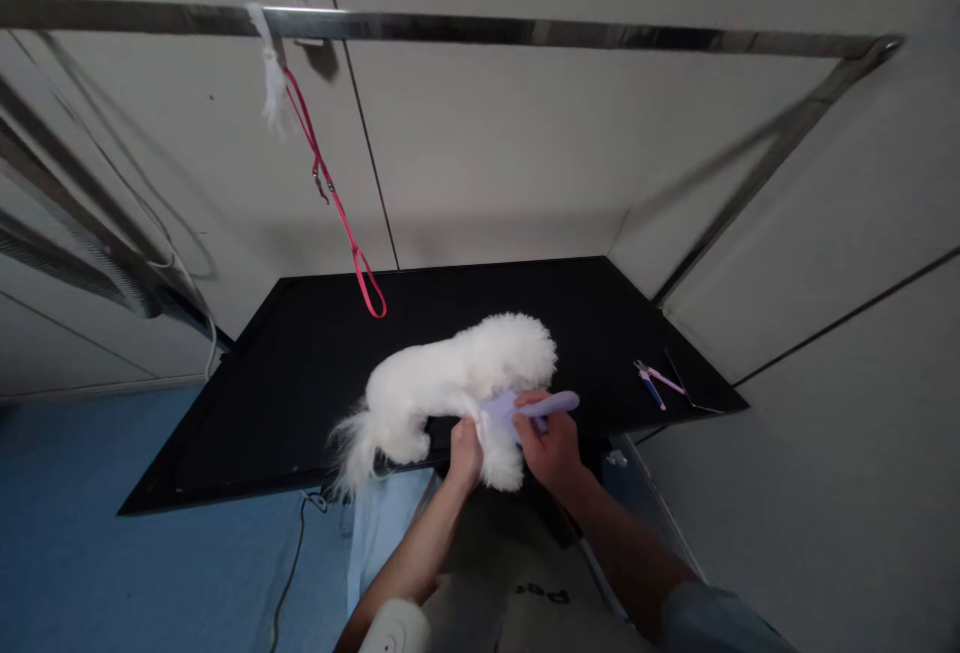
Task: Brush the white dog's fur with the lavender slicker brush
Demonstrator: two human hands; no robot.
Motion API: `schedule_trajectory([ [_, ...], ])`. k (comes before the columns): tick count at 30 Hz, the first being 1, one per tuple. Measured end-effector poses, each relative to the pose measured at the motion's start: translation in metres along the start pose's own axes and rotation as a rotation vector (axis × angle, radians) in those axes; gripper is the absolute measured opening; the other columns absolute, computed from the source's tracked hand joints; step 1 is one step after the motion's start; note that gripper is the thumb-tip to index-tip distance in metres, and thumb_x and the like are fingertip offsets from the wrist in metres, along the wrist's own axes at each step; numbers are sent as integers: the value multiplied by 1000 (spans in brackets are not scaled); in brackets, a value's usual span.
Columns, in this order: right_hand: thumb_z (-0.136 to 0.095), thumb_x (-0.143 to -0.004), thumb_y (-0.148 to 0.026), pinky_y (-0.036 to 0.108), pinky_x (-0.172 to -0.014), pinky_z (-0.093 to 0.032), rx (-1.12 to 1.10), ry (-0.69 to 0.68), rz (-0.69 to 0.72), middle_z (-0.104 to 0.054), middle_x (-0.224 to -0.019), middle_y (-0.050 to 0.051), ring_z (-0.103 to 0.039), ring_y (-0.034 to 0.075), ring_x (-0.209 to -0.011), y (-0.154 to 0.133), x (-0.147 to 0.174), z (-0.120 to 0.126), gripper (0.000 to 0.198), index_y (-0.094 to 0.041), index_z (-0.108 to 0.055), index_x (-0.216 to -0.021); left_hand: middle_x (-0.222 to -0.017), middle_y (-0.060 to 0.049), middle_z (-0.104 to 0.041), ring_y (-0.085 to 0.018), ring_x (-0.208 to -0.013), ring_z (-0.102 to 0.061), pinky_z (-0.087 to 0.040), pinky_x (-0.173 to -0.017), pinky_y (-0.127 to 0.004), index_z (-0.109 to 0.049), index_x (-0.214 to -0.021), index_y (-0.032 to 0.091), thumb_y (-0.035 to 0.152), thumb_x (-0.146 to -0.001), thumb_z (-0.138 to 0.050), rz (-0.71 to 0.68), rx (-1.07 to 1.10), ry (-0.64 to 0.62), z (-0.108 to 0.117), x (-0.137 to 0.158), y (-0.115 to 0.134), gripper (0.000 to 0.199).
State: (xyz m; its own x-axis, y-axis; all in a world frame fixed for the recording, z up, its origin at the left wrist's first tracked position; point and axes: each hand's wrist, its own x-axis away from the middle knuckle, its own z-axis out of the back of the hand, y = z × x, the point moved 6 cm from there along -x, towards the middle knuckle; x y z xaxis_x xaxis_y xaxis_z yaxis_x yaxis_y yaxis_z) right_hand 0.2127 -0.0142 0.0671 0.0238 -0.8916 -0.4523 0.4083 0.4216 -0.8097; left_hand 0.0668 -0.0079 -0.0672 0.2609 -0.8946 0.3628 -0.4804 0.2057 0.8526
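Dog (420,378) at centre frame, just below the middle, white and fluffy, up on the black worktop (255,413) by its near edge! Head to the right, wispy tail trailing to the lower left. And look at the right hand (551,445), coming in from the lower right, fingers closed around the handle of a lavender brush (556,404), its broad head right against the fur by the front leg. Over to the left hand (465,451): it's tucked against that same leg, but the fingertips are hidden, so I can't tell how tightly it's gripping. Out at the right end of the worktop lie pink-and-blue clippers (667,380), well apart from the dog. Upper left, a red leash (346,225) dangles from the metal rail (465,28), its loop hanging low, while blue floor (150,553) fills the lower left corner.
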Motion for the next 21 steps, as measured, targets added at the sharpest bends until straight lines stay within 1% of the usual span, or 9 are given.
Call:
schedule_trajectory([
  [2, -62, -80, -27, 31, -73, -56, -41, -77, -27, -70, -87, 5, -68, 21, -81, 5, 4, -4, 15, -21, -62, -94, -67, -6, -68, -24, -68, -62, -54, -69, -38, -67, -69, 17, 57, -62, -75, -21, 23, -40, -2, -2, 1, 41],
  [3, -61, -80, -28, 31, -71, -56, -54, -66, -46, -70, -86, 5, -68, 21, -78, 8, 7, -2, 15, -21, -61, -94, -69, -6, -69, -23, -68, -62, -54, -69, -37, -68, -71, 16, 57, -62, -75, -33, 34, -50, -3, -3, 3, 42],
  [6, -61, -80, -28, 33, -75, -55, -76, 130, -81, -69, -92, 7, -68, 22, -84, 16, 15, 11, 16, -21, -60, -94, -69, -8, -69, -21, -65, -62, -53, -65, -33, -69, -76, 13, 57, -66, -72, -20, 82, -44, -2, -4, 7, 45],
  [7, -62, -80, -28, 33, -76, -55, -98, 142, -92, -69, -93, 7, -67, 22, -85, 18, 18, 11, 16, -21, -60, -94, -65, -7, -67, -20, -61, -61, -53, -62, -32, -68, -73, 13, 55, -66, -72, -8, 97, -38, -2, -4, 8, 43],
  [10, -63, -78, -29, 32, -67, -55, -212, 42, -196, -68, -82, 4, -66, 20, -73, 28, 27, -1, 17, -21, -58, -93, -56, -3, -62, -16, -51, -57, -52, -56, -30, -63, -67, 16, 51, -69, -72, 28, 153, -20, -5, -4, 7, 36],
  [15, -64, -78, -34, 33, -69, -54, -288, 203, -265, -68, -85, 5, -65, 21, -77, 39, 32, 1, 22, -21, -56, -94, -71, -5, -70, -19, -65, -65, -55, -63, -29, -64, -76, 16, 46, -73, -70, 15, 158, -43, -10, -6, 5, 30],
  [18, -66, -76, -36, 32, -63, -53, -369, 69, -318, -66, -77, 3, -63, 20, -70, 43, 26, -5, 24, -21, -55, -91, -59, -3, -63, -20, -61, -63, -54, -58, -30, -59, -70, 20, 47, -73, -70, 36, 105, -24, -7, -7, 3, 30],
  [19, -66, -75, -37, 32, -61, -52, -374, 70, -338, -65, -75, 3, -63, 19, -67, 46, 23, -3, 25, -21, -55, -90, -59, -3, -62, -21, -62, -63, -54, -59, -31, -59, -71, 20, 48, -74, -69, 35, 99, -18, -5, -8, 3, 30],
  [21, -66, -74, -37, 32, -64, -52, -323, 205, -336, -64, -76, 2, -61, 19, -68, 51, 17, 12, 26, -21, -54, -90, -66, -6, -65, -22, -70, -65, -55, -63, -31, -62, -78, 18, 48, -76, -67, 20, 99, -15, -3, -8, 3, 31],
])
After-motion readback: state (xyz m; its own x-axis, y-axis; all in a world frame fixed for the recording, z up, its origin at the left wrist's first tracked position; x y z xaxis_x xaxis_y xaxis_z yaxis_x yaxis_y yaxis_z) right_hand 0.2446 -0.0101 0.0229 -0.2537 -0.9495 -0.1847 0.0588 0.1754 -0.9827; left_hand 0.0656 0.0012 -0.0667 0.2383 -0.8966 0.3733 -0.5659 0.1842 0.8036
